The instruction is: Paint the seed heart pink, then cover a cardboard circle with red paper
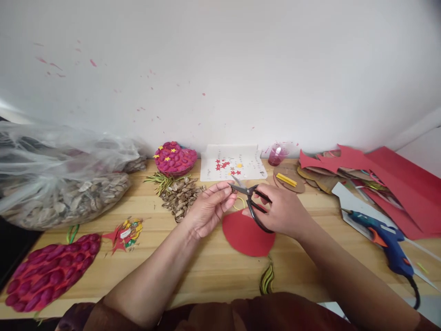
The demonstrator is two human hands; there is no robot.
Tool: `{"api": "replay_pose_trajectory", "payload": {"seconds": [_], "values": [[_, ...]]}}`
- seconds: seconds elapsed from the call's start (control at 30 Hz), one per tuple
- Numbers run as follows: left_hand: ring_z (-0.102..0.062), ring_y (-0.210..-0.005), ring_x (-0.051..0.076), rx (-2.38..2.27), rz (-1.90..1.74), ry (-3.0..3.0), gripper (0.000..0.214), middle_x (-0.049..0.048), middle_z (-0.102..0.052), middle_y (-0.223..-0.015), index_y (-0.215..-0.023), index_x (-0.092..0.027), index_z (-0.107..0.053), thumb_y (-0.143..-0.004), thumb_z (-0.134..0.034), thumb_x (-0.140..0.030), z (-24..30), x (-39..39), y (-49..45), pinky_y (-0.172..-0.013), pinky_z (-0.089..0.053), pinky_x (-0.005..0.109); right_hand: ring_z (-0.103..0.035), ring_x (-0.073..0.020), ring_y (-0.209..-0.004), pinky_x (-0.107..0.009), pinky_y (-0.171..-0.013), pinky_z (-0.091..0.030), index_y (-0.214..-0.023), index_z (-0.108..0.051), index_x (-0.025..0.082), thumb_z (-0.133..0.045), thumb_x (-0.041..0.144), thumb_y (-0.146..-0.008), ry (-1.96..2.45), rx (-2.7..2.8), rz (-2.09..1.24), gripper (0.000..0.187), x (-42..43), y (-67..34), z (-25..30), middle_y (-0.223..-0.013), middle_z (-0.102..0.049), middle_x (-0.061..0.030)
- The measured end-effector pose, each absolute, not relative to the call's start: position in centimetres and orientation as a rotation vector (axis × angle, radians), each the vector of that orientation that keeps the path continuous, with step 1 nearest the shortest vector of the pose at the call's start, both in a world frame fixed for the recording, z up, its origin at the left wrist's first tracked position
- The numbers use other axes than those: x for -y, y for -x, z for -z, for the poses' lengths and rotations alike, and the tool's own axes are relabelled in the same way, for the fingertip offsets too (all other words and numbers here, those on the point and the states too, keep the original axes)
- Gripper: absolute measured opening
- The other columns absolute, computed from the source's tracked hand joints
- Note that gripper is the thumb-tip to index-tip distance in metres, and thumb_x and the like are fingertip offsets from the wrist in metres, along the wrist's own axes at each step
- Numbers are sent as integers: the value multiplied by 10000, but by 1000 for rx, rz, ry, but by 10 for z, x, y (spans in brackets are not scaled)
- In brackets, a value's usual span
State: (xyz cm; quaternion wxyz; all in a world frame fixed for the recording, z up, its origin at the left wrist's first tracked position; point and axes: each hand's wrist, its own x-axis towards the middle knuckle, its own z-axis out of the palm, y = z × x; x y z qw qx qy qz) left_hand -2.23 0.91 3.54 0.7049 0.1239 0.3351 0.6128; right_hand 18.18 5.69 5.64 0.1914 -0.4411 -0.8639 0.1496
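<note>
My right hand [280, 212] grips black-handled scissors [251, 198], blades pointing left toward my left hand. My left hand [210, 207] is pinched closed on a thin yellow strand [239, 202] right at the scissor blades. Both hands hover over a red paper disc [245, 236] lying on the wooden table [193, 266]. A pile of seed shells [181, 195] lies just left of my left hand.
A clear bag of shells [58, 184] fills the left. Red-painted shell ornaments lie front left [48, 271] and at the back [174, 158]. A star sticker sheet [232, 163], a pink cup [276, 154], red paper sheets [396, 184] and a blue glue gun [386, 236] lie behind and to the right.
</note>
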Motion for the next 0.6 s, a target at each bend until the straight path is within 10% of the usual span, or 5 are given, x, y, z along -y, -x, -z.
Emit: {"api": "replay_pose_trajectory", "payload": {"seconds": [0.6], "values": [[-706,-598,88,-910,-1267,-237,163,64,-741,-714,-858,-65,-743,-854,-627,51,-35,-12,21,-601,-595,125,-597,-165,-696,-273,-605,-337,-832,-565,240,-693,561,-805,1239,2505,-362,347,-54,-184,-46,-804,-700,2]]}}
